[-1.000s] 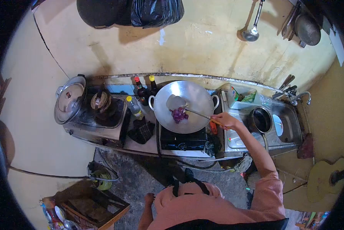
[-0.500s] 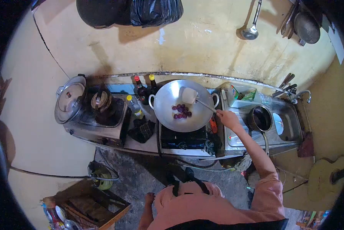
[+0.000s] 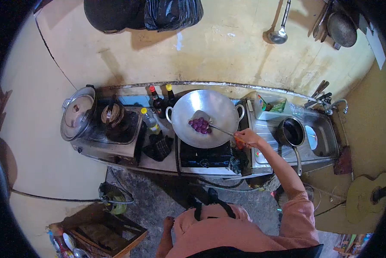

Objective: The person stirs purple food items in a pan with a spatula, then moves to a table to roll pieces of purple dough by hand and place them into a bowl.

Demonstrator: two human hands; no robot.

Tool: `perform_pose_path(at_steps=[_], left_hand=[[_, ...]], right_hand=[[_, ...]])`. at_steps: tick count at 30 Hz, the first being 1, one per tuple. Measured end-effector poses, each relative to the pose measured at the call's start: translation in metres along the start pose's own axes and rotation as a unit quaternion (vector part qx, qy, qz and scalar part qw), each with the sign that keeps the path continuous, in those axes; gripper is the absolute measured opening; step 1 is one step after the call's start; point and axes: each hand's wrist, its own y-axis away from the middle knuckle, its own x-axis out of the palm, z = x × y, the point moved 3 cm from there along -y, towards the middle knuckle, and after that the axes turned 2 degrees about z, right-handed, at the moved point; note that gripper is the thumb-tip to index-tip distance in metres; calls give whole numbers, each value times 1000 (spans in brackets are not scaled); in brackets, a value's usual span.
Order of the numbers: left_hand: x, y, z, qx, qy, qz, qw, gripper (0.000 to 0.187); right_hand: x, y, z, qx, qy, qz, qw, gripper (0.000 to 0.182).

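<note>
My right hand (image 3: 247,138) is wrapped round the handle of a metal spatula (image 3: 222,130), whose blade lies low in a large two-handled wok (image 3: 225,107). Several dark red-purple round pieces (image 3: 200,125) are gathered at the blade, near the wok's middle. The wok stands on a black stove (image 3: 205,158). Down at my side, away from the counter, hangs my left hand (image 3: 169,222); its fingers are too small and dark to make out.
Left of the wok are bottles (image 3: 151,121), a black cloth (image 3: 158,147), a second stove (image 3: 135,139) and a lidded pot (image 3: 78,112). To the right sit a saucepan (image 3: 292,132), a plastic container (image 3: 270,112) and a sink (image 3: 326,136). A ladle (image 3: 278,37) hangs above.
My right hand has moved slightly left and down. The spatula blade has dropped from raised in the wok's upper part to its bottom, among the purple pieces, which are now closer together.
</note>
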Motion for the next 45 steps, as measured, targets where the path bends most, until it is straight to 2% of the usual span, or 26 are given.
perform_pose_path(at_steps=[3, 4, 6, 9, 13, 18, 24, 27, 30, 31, 33, 34, 37, 39, 41, 43, 45], left_hand=[[10, -11, 13, 60, -29, -29, 997, 23], [8, -12, 13, 58, -25, -32, 997, 23], [8, -5, 12, 3, 48, -36, 998, 23], [8, 5, 7, -31, 93, -44, 994, 23], [18, -1, 14, -73, 100, -68, 990, 25], [16, -11, 20, 1, 39, -21, 999, 28], [12, -13, 10, 41, 14, -26, 999, 32], [6, -5, 2, 27, 21, -37, 999, 31], [0, -1, -4, -1, 3, -17, 1000, 30], [1, -3, 0, -10, -8, -5, 1000, 30], [7, -14, 13, 124, -135, 3, 983, 30], [11, -18, 19, 189, -197, 7, 962, 30], [5, -14, 16, 236, -178, -24, 955, 29], [1, -10, 8, 54, -14, -13, 998, 29], [2, -10, 7, -78, 123, -8, 989, 28], [10, -17, 9, -155, 232, -9, 960, 28], [-5, -2, -6, -89, 153, -34, 984, 27]], right_hand=[[3, 1, 11, 26, 45, -7, 999, 30], [3, 5, 18, 1, 103, -26, 994, 30], [4, 15, 35, -49, 216, -66, 973, 31], [11, 27, 52, -80, 269, -91, 955, 32], [18, 28, 46, -111, 291, -93, 946, 30], [21, 30, 43, -118, 368, -102, 917, 30], [20, 36, 35, -146, 353, -107, 918, 30], [11, 28, 28, -109, 319, -121, 934, 30], [9, 35, 37, -133, 384, -174, 897, 30], [9, 31, 31, -133, 352, -145, 915, 30], [10, 21, 15, -132, 286, -86, 945, 31], [12, 22, 14, -116, 295, -84, 945, 31], [19, 28, 21, -73, 308, -90, 944, 29], [19, 31, 26, -54, 295, -110, 948, 27], [15, 29, 26, -47, 325, -126, 936, 28], [12, 25, 20, -56, 330, -143, 932, 27], [12, 20, 9, -77, 311, -160, 934, 28]])
